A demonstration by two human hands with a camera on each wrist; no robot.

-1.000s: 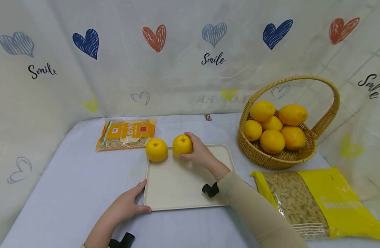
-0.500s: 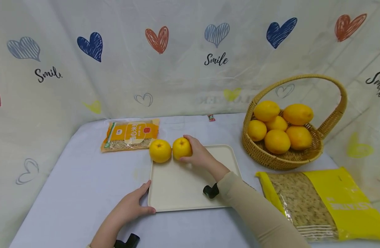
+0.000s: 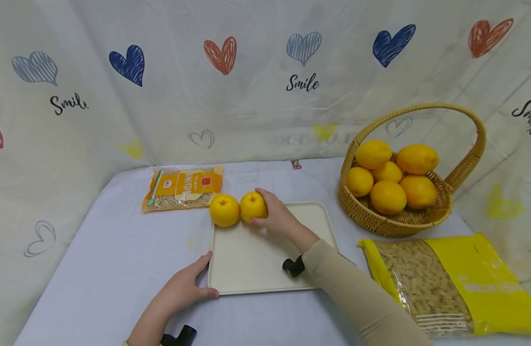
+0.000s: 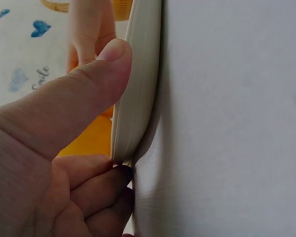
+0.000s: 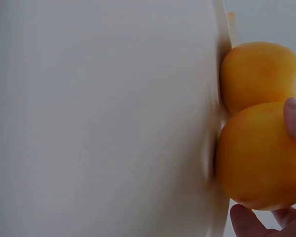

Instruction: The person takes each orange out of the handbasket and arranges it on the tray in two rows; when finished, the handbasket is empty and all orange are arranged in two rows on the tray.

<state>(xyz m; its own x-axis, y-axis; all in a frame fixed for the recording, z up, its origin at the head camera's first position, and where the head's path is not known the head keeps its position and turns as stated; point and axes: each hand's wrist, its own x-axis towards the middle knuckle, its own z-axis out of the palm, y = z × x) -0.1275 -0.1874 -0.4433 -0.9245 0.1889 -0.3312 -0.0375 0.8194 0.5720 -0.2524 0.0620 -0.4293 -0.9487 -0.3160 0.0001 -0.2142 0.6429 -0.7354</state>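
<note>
My right hand [image 3: 277, 215] grips a yellow-orange orange [image 3: 253, 206] at the far edge of a cream rectangular tray [image 3: 248, 269]. In the right wrist view, a thumb lies on one side of this orange [image 5: 261, 158] and fingertips on the other. A second orange [image 3: 224, 210] sits right beside it at the tray's far left corner. At the near left corner, my left hand [image 3: 183, 286] holds the tray, its thumb on the front edge and fingers along the left side. The left wrist view shows the thumb [image 4: 101, 74] against the tray's rim [image 4: 138, 84].
A wicker basket [image 3: 369, 222] of several oranges and lemons stands at the back right, its tall handle arching over them. In front of it lies a large yellow bag [image 3: 434, 283] of grain-like food. An orange packet [image 3: 183, 187] lies behind the tray, near a small red wrapper [image 3: 296, 164].
My right hand has moved the orange slightly left, closing the gap to the second orange. My left hand stays on the tray corner. The head view has shifted a little.
</note>
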